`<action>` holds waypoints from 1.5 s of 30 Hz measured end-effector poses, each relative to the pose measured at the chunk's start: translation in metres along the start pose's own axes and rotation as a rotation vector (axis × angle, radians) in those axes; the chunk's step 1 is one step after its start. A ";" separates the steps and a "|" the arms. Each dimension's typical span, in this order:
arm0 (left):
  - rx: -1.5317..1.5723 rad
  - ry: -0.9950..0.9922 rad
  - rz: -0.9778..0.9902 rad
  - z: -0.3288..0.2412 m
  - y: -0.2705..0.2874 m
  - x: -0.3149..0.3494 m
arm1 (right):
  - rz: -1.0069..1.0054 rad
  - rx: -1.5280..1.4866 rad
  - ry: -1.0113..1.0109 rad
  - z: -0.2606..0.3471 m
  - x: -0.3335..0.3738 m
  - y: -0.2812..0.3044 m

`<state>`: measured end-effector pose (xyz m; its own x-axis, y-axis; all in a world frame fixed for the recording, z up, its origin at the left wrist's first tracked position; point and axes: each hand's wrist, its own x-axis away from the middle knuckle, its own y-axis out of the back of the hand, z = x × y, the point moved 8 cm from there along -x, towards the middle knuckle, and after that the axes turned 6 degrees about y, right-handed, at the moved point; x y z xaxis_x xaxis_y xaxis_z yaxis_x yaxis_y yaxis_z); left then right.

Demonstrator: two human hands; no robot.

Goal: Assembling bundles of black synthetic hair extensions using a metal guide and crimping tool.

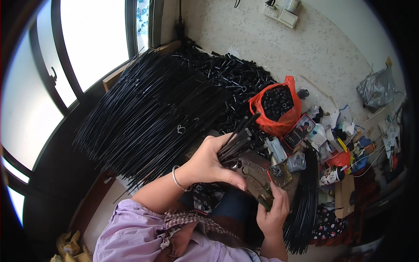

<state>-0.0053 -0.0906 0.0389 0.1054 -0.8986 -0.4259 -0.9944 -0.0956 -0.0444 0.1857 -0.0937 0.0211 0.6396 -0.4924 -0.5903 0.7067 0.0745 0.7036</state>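
My left hand [211, 160] is wrapped round a bundle of short black rods [236, 145]. Their ends fan out past its fingers, and its thumb reaches toward the right. My right hand [275, 207] is closed round a dark green handle [264, 202]; the kind of tool cannot be made out. Between the two hands lies a brown work surface [257, 172] with small metal parts on it. Just beyond the left hand spreads a wide stack of long thin black rods [144, 111].
A heap of short black tubes [235, 74] lies against the wall. Beside it sits a red plastic bag [291, 115] filled with small black pieces. More long black strands [303, 201] hang at the right, near cluttered boxes and wrappers. Windows [94, 32] line the left.
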 end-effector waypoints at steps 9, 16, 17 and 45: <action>0.129 -0.059 0.116 0.007 -0.015 -0.004 | 0.513 -0.902 -0.513 -0.016 0.037 -0.070; 0.087 -0.053 0.124 0.007 -0.001 -0.001 | 0.285 -0.607 -0.391 -0.010 0.025 -0.027; 0.119 0.000 0.058 0.010 -0.002 -0.003 | 0.432 -1.149 -0.634 -0.008 0.043 -0.052; -0.040 -0.064 0.094 -0.005 -0.011 -0.002 | 0.592 -1.398 -0.681 -0.003 0.051 -0.078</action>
<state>0.0052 -0.0901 0.0447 0.0106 -0.8752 -0.4837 -0.9990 -0.0306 0.0335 0.1642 -0.1219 -0.0651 0.9257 -0.3493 0.1448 0.3781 0.8597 -0.3435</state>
